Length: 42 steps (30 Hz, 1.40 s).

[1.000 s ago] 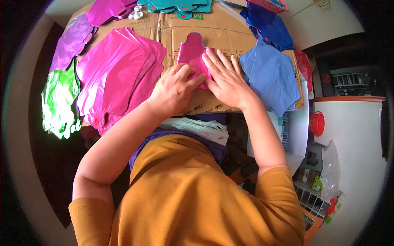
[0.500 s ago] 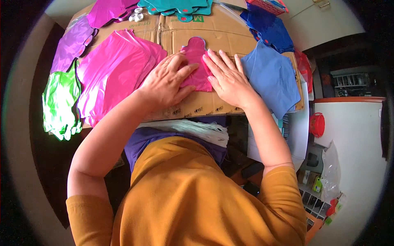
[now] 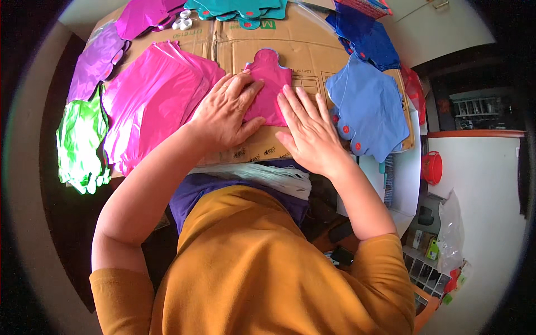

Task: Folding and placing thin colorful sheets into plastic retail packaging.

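On a cardboard surface [image 3: 240,56] in front of me lies a flat magenta film piece [image 3: 272,89] with a rounded tab on its far edge. My left hand [image 3: 226,109] rests on its left side, fingers slightly bent and thumb apart, holding nothing. My right hand [image 3: 310,131] is spread flat, its fingertips on the lower right edge of the piece. To the left, beside my left hand, a shiny pink stack [image 3: 153,100] of similar film is fanned out. A light blue stack [image 3: 371,106] with red dots on its scalloped lower left edge is close to my right hand.
Purple film [image 3: 97,67] and bright green film [image 3: 84,139] lie at the left. Magenta film [image 3: 148,17], small white round pieces [image 3: 182,22] and teal film [image 3: 240,10] are at the far edge. Dark blue film [image 3: 371,47] is far right. White strands [image 3: 268,177] lie across my lap.
My right hand has slid toward me and right, baring more of the magenta piece's right side. The red-dotted edge of the light blue stack now shows. My left hand has barely moved.
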Each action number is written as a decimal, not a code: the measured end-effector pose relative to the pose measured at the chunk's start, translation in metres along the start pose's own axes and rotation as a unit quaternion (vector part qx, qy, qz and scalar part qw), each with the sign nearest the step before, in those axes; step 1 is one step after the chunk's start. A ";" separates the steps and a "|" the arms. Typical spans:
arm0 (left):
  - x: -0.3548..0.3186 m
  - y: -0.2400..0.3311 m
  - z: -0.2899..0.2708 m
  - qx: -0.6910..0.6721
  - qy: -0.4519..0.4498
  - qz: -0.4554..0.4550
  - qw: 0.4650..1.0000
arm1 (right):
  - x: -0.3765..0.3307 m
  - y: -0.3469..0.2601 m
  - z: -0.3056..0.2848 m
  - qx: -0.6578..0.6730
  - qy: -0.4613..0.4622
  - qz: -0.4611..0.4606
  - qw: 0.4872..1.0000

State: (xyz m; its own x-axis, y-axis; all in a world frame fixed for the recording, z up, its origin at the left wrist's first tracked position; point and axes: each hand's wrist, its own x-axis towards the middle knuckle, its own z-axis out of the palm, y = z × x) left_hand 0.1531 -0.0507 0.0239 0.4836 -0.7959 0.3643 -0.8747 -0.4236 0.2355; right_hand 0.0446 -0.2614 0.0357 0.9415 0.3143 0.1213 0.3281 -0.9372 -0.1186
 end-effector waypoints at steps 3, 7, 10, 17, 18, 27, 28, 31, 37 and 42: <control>-0.001 -0.001 0.000 -0.013 0.003 0.002 1.000 | -0.006 -0.008 -0.010 -0.033 -0.006 -0.002 0.999; 0.000 -0.002 0.001 -0.008 0.016 0.012 1.000 | -0.013 -0.016 0.001 0.016 -0.005 -0.095 0.995; 0.002 0.002 0.000 -0.008 0.014 0.005 1.000 | -0.014 -0.021 0.001 0.030 -0.005 -0.086 0.996; 0.017 0.004 -0.008 -0.129 -0.020 0.226 0.965 | -0.017 -0.018 0.005 0.035 -0.024 -0.083 0.996; 0.018 0.006 -0.005 -0.175 -0.075 0.225 0.956 | -0.015 -0.018 0.004 0.025 -0.047 -0.077 0.996; 0.038 -0.036 0.012 0.028 -0.131 0.182 0.974 | -0.014 -0.023 0.001 0.053 -0.026 -0.064 0.996; 0.039 -0.036 0.013 0.028 -0.135 0.182 0.974 | -0.014 -0.023 0.001 0.054 -0.022 -0.063 0.996; 0.037 -0.037 0.014 0.030 -0.127 0.186 0.974 | -0.014 -0.020 -0.004 0.079 -0.026 -0.068 0.994; 0.030 -0.036 0.016 0.035 -0.076 0.196 0.977 | -0.017 -0.018 -0.006 0.084 -0.027 -0.085 0.992; 0.002 0.003 -0.005 -0.012 -0.134 0.167 0.977 | -0.045 -0.026 -0.002 0.082 0.052 -0.117 0.988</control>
State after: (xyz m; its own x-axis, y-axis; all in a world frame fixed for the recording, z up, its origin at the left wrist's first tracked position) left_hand 0.1515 -0.0513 0.0302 0.1433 -0.9739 0.1761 -0.9796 -0.1142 0.1654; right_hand -0.0066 -0.2515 0.0349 0.8279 0.4943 0.2650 0.5524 -0.8004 -0.2327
